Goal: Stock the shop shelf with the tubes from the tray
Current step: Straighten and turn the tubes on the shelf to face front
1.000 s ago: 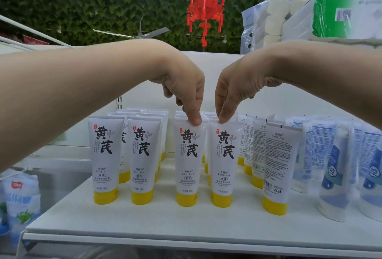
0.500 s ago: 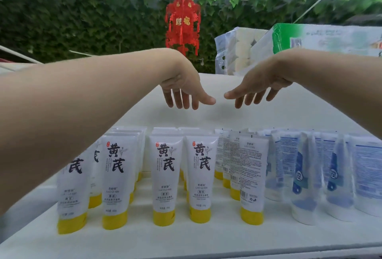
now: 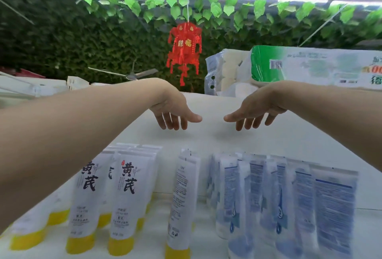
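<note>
- Both hands lifted off tube tops since 1 s ago: L hand [image 3: 173,112] & R hand [image 3: 256,112] hover apart, fingers slack, holding nothing.
- Yellow-capped tubes [image 3: 128,196] stand upright in rows on shelf [image 3: 227,140] (blue tubes [image 3: 299,196] just right).

Left hand [image 3: 173,112] and right hand [image 3: 258,109] seem bare through the blur, forearms unsleeved.

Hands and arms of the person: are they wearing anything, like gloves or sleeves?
No. The left hand and right hand are bare: no gloves, rings or watch visible. No sleeves show anywhere in the picture.
</note>
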`<state>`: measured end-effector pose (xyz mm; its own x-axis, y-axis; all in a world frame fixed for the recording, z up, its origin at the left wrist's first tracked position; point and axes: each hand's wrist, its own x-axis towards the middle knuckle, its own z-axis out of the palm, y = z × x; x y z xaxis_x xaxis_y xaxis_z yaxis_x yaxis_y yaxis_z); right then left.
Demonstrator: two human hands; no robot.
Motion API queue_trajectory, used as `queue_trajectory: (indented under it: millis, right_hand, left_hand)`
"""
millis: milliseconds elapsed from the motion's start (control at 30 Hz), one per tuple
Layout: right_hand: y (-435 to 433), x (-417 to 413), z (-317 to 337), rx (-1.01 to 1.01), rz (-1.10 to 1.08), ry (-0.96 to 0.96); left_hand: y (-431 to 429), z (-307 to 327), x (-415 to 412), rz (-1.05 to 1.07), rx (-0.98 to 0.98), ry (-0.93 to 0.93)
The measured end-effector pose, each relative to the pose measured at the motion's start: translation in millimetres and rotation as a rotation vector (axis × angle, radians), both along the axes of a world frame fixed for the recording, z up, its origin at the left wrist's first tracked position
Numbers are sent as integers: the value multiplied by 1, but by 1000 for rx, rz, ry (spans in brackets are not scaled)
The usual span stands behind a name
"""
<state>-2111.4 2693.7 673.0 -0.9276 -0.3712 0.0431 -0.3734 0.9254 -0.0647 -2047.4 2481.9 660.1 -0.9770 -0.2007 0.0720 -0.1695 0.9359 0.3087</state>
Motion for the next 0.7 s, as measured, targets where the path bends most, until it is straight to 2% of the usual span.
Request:
queue_trajectory:
  millis: [267, 433, 700]
  right_hand:
    - [-3, -43, -4, 22, 122, -83]
    - [-23, -62, -11, -7, 189, -242]
    - [-42, -76, -18, 57, 245, -380]
  left_hand:
    - [-2, -3, -27, 20, 44, -108]
    - [-4, -4, -54, -35, 60, -285]
    - [-11, -7, -78, -92, -16, -415]
